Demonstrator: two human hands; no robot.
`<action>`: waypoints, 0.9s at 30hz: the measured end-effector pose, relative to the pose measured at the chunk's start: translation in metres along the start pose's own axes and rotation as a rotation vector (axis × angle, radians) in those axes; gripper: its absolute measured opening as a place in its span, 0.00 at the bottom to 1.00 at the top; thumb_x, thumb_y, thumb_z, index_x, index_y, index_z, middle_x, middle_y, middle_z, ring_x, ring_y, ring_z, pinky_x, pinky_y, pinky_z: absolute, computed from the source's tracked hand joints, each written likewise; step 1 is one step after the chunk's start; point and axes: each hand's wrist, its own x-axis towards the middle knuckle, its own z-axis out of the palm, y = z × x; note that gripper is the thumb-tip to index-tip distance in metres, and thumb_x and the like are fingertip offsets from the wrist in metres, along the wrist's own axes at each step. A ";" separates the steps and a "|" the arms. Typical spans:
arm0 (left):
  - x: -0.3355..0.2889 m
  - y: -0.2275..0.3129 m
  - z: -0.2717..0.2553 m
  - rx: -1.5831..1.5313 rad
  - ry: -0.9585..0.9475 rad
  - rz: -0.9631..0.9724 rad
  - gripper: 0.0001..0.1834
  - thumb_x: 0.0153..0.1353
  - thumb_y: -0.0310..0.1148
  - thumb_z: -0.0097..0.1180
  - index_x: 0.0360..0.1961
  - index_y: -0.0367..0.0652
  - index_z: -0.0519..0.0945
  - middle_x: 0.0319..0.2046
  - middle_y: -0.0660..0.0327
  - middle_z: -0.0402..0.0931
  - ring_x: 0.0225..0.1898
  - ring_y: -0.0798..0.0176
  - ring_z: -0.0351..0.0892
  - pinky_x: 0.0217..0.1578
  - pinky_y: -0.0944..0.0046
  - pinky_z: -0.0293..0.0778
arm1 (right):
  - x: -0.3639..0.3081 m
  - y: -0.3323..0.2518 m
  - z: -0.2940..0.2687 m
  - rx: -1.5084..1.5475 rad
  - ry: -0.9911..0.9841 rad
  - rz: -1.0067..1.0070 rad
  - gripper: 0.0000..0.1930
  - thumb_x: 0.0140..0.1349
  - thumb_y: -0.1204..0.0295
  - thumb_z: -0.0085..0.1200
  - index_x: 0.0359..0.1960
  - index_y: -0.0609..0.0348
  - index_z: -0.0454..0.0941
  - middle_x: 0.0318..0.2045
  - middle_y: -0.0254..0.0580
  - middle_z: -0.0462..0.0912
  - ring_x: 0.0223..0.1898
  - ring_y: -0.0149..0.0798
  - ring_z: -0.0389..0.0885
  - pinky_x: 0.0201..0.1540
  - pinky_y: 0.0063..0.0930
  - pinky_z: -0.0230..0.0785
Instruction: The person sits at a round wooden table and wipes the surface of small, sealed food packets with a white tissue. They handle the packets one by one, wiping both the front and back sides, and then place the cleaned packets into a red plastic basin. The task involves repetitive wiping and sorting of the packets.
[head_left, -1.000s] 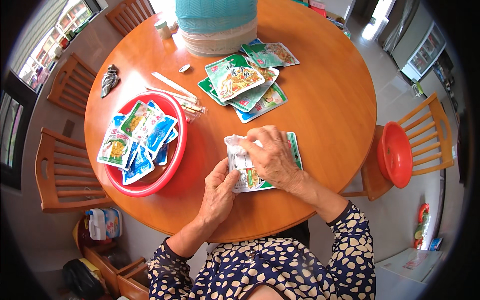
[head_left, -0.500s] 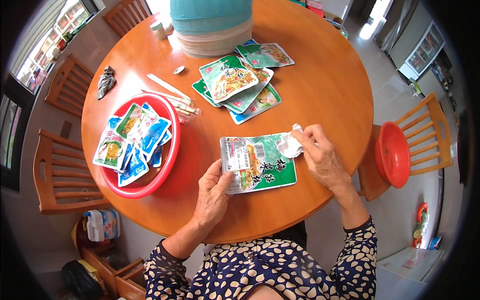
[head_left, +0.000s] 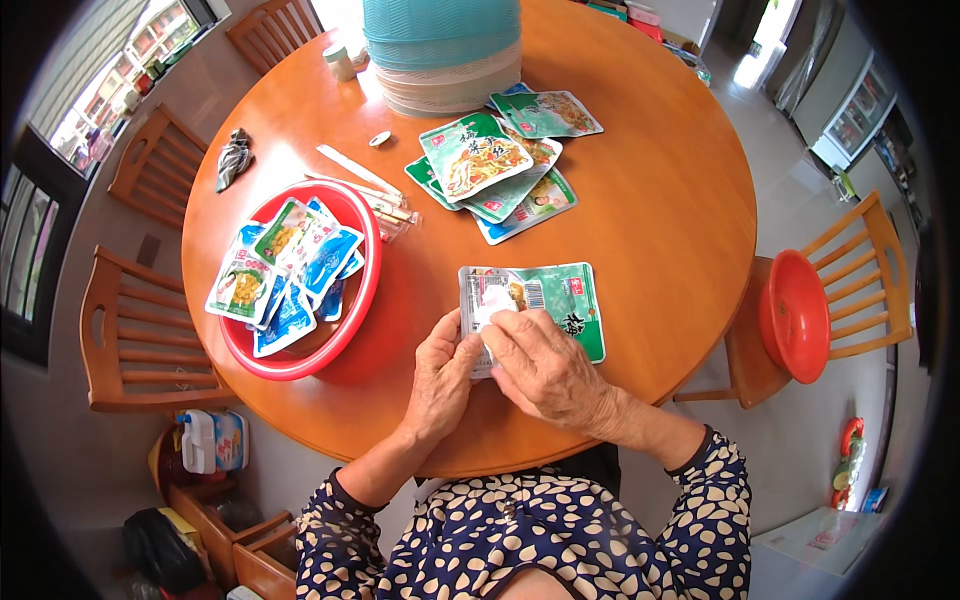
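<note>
A flat green-and-silver food pouch [head_left: 575, 285] lies in front of me near the table's front edge. My left hand [head_left: 440, 375] grips the pouch by its lower left edge, thumb on top. In my right hand [head_left: 555, 375] is a crumpled white tissue [head_left: 494, 300], pressed against the pouch's left part; the fingers cover some of the print. Farther back, several similar green pouches [head_left: 475, 160] lie in an overlapping pile. To the left stands a red basin [head_left: 372, 270] heaped with blue, white and green pouches [head_left: 290, 265].
Thin wrapped sticks [head_left: 365, 180] lie beside the basin, with a small round lid [head_left: 380, 139] behind them. A blue-and-cream woven container [head_left: 440, 60] stands at the back, next to a small jar [head_left: 338, 62]. A crumpled dark bag [head_left: 235, 160] is far left. A red bowl [head_left: 797, 315] rests on the right chair.
My right hand has moved left with the tissue, from the pouch's upper right corner to its left part. My left hand keeps its hold on the edge. The view has shifted slightly.
</note>
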 end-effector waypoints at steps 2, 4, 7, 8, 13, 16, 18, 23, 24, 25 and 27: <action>0.000 0.003 0.001 -0.019 0.001 -0.021 0.20 0.74 0.25 0.45 0.64 0.31 0.66 0.54 0.57 0.76 0.52 0.68 0.78 0.55 0.65 0.77 | -0.004 -0.001 0.007 0.023 0.018 -0.020 0.27 0.53 0.79 0.59 0.57 0.74 0.72 0.53 0.53 0.75 0.51 0.47 0.74 0.56 0.38 0.73; -0.001 0.003 0.003 -0.029 0.002 -0.031 0.20 0.74 0.25 0.43 0.65 0.31 0.65 0.54 0.57 0.76 0.52 0.69 0.78 0.55 0.66 0.77 | -0.009 0.009 0.010 -0.004 0.065 0.048 0.24 0.53 0.80 0.60 0.55 0.68 0.78 0.56 0.50 0.74 0.53 0.47 0.72 0.58 0.36 0.71; -0.002 0.003 0.002 -0.037 0.011 -0.032 0.20 0.75 0.25 0.43 0.65 0.31 0.65 0.54 0.57 0.77 0.52 0.69 0.78 0.55 0.65 0.77 | -0.011 0.025 0.005 -0.037 0.163 0.172 0.18 0.54 0.81 0.62 0.49 0.63 0.83 0.54 0.48 0.75 0.52 0.47 0.73 0.55 0.35 0.72; -0.002 0.003 0.002 -0.041 0.006 -0.041 0.20 0.75 0.25 0.44 0.65 0.31 0.65 0.54 0.57 0.77 0.52 0.68 0.78 0.55 0.65 0.77 | -0.015 0.032 0.003 -0.019 0.154 0.198 0.18 0.54 0.81 0.62 0.49 0.63 0.83 0.53 0.48 0.75 0.52 0.47 0.73 0.54 0.35 0.73; 0.000 0.004 0.004 -0.072 -0.004 -0.057 0.22 0.74 0.26 0.45 0.66 0.31 0.64 0.54 0.56 0.77 0.53 0.67 0.79 0.55 0.64 0.78 | -0.023 0.051 -0.005 0.191 0.138 0.396 0.17 0.55 0.86 0.60 0.48 0.61 0.84 0.49 0.46 0.77 0.47 0.47 0.78 0.50 0.34 0.76; 0.001 0.004 0.001 -0.060 -0.017 -0.074 0.22 0.74 0.25 0.46 0.66 0.32 0.64 0.55 0.56 0.76 0.54 0.66 0.79 0.56 0.63 0.78 | -0.008 0.041 0.001 0.320 0.153 0.349 0.17 0.53 0.86 0.59 0.46 0.63 0.81 0.47 0.47 0.78 0.48 0.49 0.78 0.50 0.38 0.75; 0.000 0.004 -0.002 -0.063 -0.024 -0.088 0.22 0.73 0.25 0.46 0.66 0.32 0.64 0.57 0.56 0.75 0.55 0.64 0.79 0.58 0.61 0.77 | 0.006 0.031 0.011 0.289 0.152 0.238 0.18 0.51 0.86 0.59 0.46 0.63 0.80 0.45 0.47 0.78 0.49 0.52 0.78 0.50 0.39 0.74; 0.001 0.001 -0.005 -0.077 -0.023 -0.068 0.22 0.73 0.25 0.47 0.66 0.33 0.65 0.55 0.57 0.76 0.54 0.65 0.79 0.57 0.61 0.77 | 0.040 0.029 0.033 0.359 0.069 0.138 0.14 0.51 0.85 0.57 0.41 0.63 0.79 0.43 0.47 0.79 0.45 0.52 0.77 0.48 0.42 0.74; 0.001 0.000 -0.005 -0.085 -0.020 -0.067 0.22 0.73 0.25 0.47 0.66 0.32 0.65 0.55 0.57 0.77 0.54 0.65 0.79 0.57 0.61 0.77 | 0.042 0.031 0.035 0.336 0.071 0.145 0.14 0.51 0.85 0.56 0.41 0.63 0.79 0.42 0.47 0.79 0.44 0.52 0.77 0.48 0.42 0.74; 0.001 0.000 -0.004 -0.099 -0.019 -0.070 0.22 0.73 0.25 0.47 0.66 0.32 0.65 0.55 0.57 0.77 0.54 0.65 0.79 0.57 0.61 0.77 | 0.044 0.034 0.036 0.312 0.072 0.153 0.13 0.52 0.84 0.56 0.41 0.63 0.79 0.41 0.47 0.79 0.44 0.51 0.77 0.48 0.42 0.74; 0.001 0.000 -0.002 -0.129 -0.011 -0.074 0.22 0.73 0.24 0.46 0.66 0.32 0.64 0.55 0.56 0.76 0.54 0.65 0.79 0.57 0.61 0.77 | 0.046 0.042 0.039 0.255 0.135 0.138 0.11 0.53 0.84 0.54 0.39 0.63 0.80 0.39 0.47 0.78 0.43 0.52 0.77 0.47 0.42 0.74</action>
